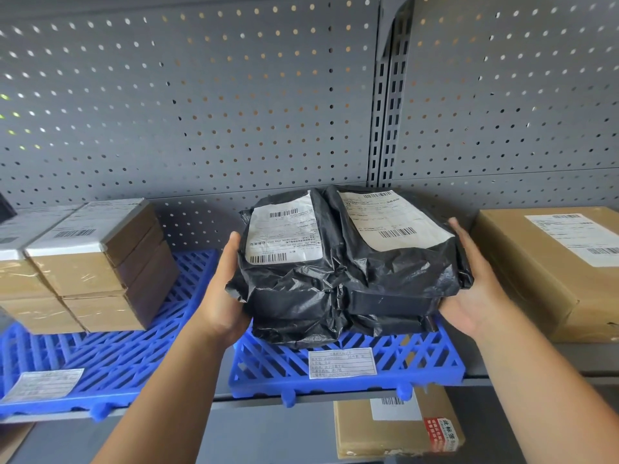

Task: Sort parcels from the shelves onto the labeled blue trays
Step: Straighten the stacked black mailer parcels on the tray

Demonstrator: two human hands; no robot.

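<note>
- Grey pegboard panel (201, 112): rigid perforated steel, closing the shelf at the back.
- Left blue tray (134, 356): open plastic lattice, carrying stacked boxes (87, 262) of taped brown card, squared together toward the rear.
- Middle blue tray (418, 360): same lattice, with a paper tray label (341, 362) at the front edge, likely there to show the destination.
- Tan carton (536, 279): smooth card, just right of the pile.
- Black parcels (351, 279): crinkled glossy poly bags, soft and probably slippery, piled on the middle tray, white waybills up.
- Left hand (227, 289) and right hand (475, 283): flat-palmed, fingers straight, pressing the pile from either side. Nothing clenched, probably steadying or squaring loose bags.
</note>
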